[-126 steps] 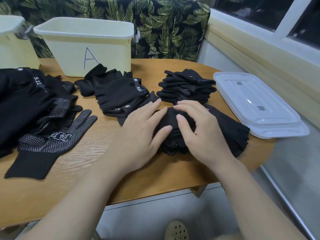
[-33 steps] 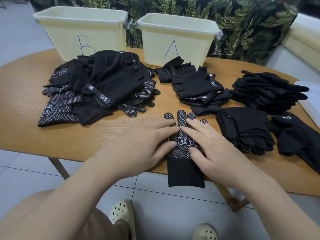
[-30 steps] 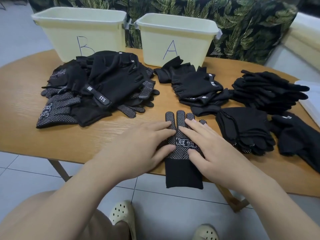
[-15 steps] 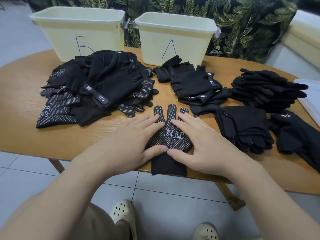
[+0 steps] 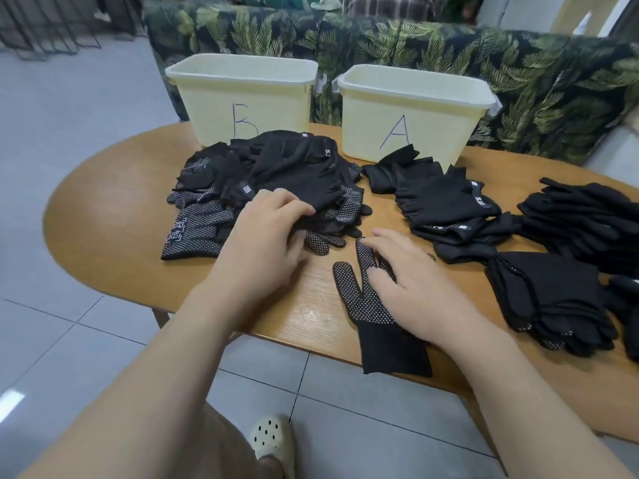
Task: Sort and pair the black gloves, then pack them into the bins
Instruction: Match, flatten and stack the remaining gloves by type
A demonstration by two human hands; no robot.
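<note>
Currently on the wooden desk (image 5: 103,216): one dotted glove (image 5: 366,305), palm up at the near edge, cuff hanging over it, pressed flat under the right hand (image 5: 411,292), whose grip is wide, fingers spread and straight. Left hand (image 5: 266,243): fingers curled into the near side of the mixed glove heap (image 5: 273,188), grip holding a fold of black fabric there. Bin B (image 5: 242,98) directly behind the heap; bin A (image 5: 415,112) to its right. Sorted glove stacks (image 5: 567,257) lie near the right end.
</note>
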